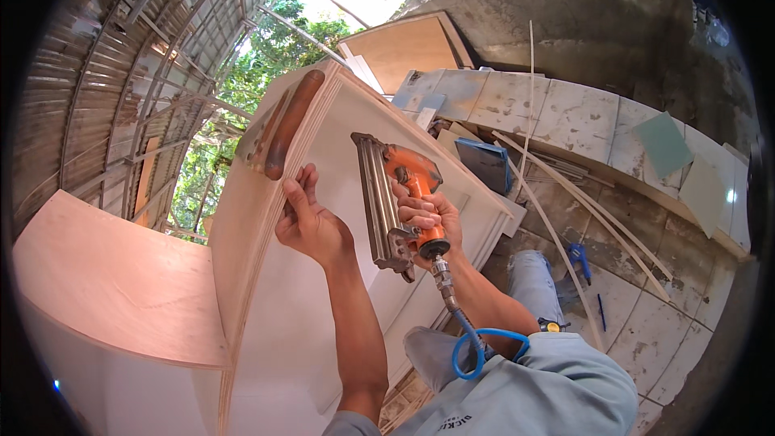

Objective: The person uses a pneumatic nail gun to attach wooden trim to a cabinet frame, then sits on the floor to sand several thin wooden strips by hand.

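Note:
In my right hand (432, 222) is an orange nail gun (412, 165) with a long metal magazine, my fingers wrapped round its grip. A metal fitting at the grip's base joins it to a blue air hose (484, 339), looped by my forearm. My left hand (315, 226) is closed at the layered edge of a large plywood panel (262, 226), thumb and fingers against it; some fingertips are hidden. Just beyond that hand, a long rounded brown object (295, 125) lies along the panel; its kind is unclear. The nail gun is apart from the panel edge.
A curved plywood piece (121, 282) adjoins the panel at left. Long thin wood strips (593, 210) lean across the right side. A blue-handled tool (578, 262) and a dark pen-like stick (601, 312) lie on the tiled floor. A tiled ledge (577, 117) runs behind.

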Action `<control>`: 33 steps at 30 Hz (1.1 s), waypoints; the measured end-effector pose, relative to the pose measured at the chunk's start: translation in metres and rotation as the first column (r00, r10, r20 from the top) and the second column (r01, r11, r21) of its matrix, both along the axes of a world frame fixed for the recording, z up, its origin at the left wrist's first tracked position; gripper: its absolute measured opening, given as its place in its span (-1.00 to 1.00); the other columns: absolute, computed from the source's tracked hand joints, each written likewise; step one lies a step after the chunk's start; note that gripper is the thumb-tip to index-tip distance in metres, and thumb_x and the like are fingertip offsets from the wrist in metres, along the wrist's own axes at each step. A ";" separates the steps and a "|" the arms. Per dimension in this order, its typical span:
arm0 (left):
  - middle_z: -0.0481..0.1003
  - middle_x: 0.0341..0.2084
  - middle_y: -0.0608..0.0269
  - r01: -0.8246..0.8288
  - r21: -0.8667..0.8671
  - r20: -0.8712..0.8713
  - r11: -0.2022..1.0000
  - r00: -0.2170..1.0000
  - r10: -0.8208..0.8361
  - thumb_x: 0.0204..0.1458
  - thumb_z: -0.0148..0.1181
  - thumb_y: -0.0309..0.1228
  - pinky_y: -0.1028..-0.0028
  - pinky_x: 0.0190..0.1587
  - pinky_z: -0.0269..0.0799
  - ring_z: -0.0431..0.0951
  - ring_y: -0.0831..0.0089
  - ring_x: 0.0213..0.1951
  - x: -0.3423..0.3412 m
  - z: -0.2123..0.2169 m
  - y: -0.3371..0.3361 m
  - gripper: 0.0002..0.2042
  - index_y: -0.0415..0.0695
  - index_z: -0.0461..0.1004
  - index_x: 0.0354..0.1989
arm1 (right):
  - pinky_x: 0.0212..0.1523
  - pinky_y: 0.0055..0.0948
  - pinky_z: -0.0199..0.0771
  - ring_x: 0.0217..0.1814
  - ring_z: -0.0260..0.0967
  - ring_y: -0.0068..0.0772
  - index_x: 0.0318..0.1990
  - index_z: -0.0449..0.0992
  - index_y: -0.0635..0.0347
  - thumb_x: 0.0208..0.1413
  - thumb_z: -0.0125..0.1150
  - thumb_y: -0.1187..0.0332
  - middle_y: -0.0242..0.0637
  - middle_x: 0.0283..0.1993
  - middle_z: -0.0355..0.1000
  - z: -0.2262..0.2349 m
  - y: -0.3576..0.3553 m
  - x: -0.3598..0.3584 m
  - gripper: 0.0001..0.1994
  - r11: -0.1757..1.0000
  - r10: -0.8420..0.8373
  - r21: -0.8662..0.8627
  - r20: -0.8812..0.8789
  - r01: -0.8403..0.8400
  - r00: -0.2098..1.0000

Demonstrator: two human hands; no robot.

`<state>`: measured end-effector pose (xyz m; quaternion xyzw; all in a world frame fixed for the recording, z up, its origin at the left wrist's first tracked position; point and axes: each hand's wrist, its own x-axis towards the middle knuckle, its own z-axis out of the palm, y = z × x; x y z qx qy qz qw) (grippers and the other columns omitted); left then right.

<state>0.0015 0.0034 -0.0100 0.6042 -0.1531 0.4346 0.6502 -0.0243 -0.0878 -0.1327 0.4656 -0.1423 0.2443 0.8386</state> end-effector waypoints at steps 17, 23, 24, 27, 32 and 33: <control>0.54 -0.18 -0.10 0.112 0.018 -0.063 0.994 0.992 -0.111 0.29 0.07 -0.37 0.27 0.06 0.53 0.59 0.18 -0.11 -0.013 -0.002 0.023 -0.67 -0.54 0.46 -0.13 | -0.50 -0.46 0.49 -0.60 0.24 -0.56 0.20 0.26 0.42 0.05 -0.07 0.46 -0.43 -0.53 0.24 0.003 0.006 -0.017 -0.50 0.994 0.101 0.035 -0.003 -0.101 0.995; 0.55 -0.18 -0.09 0.063 0.007 -0.067 0.998 0.996 -0.063 0.29 0.08 -0.38 0.31 0.02 0.54 0.60 0.21 -0.12 -0.029 -0.001 0.033 -0.69 -0.51 0.47 -0.12 | -0.47 -0.49 0.50 -0.58 0.25 -0.56 0.20 0.26 0.45 0.06 -0.05 0.45 -0.42 -0.49 0.25 0.013 0.009 -0.028 -0.50 0.994 0.104 0.018 0.046 -0.105 0.993; 0.55 -0.19 -0.08 0.055 0.000 -0.069 0.999 0.996 -0.055 0.28 0.10 -0.38 0.32 0.01 0.54 0.60 0.22 -0.13 -0.030 -0.001 0.035 -0.69 -0.51 0.47 -0.13 | -0.47 -0.49 0.50 -0.57 0.25 -0.55 0.20 0.26 0.46 0.06 -0.05 0.45 -0.41 -0.49 0.25 0.014 0.010 -0.029 -0.50 0.993 0.117 0.022 0.043 -0.118 0.992; 0.57 -0.26 -0.07 0.012 -0.046 -0.039 0.999 0.999 -0.013 0.24 0.17 -0.37 0.35 -0.11 0.57 0.62 0.23 -0.22 -0.027 -0.002 0.033 -0.69 -0.52 0.50 -0.22 | -0.46 -0.51 0.50 -0.56 0.24 -0.55 0.19 0.25 0.49 0.07 -0.05 0.45 -0.39 -0.48 0.25 0.019 0.017 -0.032 -0.50 0.989 0.141 0.037 0.049 -0.143 0.989; 0.58 -0.32 -0.07 0.011 -0.044 -0.036 0.999 0.999 -0.013 0.23 0.18 -0.37 0.35 -0.15 0.56 0.63 0.25 -0.23 -0.027 -0.001 0.033 -0.69 -0.51 0.52 -0.26 | -0.47 -0.50 0.50 -0.56 0.23 -0.55 0.23 0.19 0.47 0.07 -0.06 0.46 -0.36 -0.48 0.25 0.026 0.023 -0.039 -0.48 0.984 0.163 0.058 0.082 -0.168 0.983; 0.59 -0.32 -0.07 0.019 -0.050 -0.034 0.999 0.999 -0.020 0.23 0.18 -0.37 0.35 -0.15 0.56 0.63 0.25 -0.24 -0.026 -0.002 0.034 -0.69 -0.51 0.52 -0.27 | -0.48 -0.50 0.50 -0.56 0.23 -0.55 0.23 0.18 0.47 0.07 -0.07 0.46 -0.35 -0.48 0.25 0.027 0.024 -0.040 -0.47 0.981 0.176 0.066 0.090 -0.182 0.980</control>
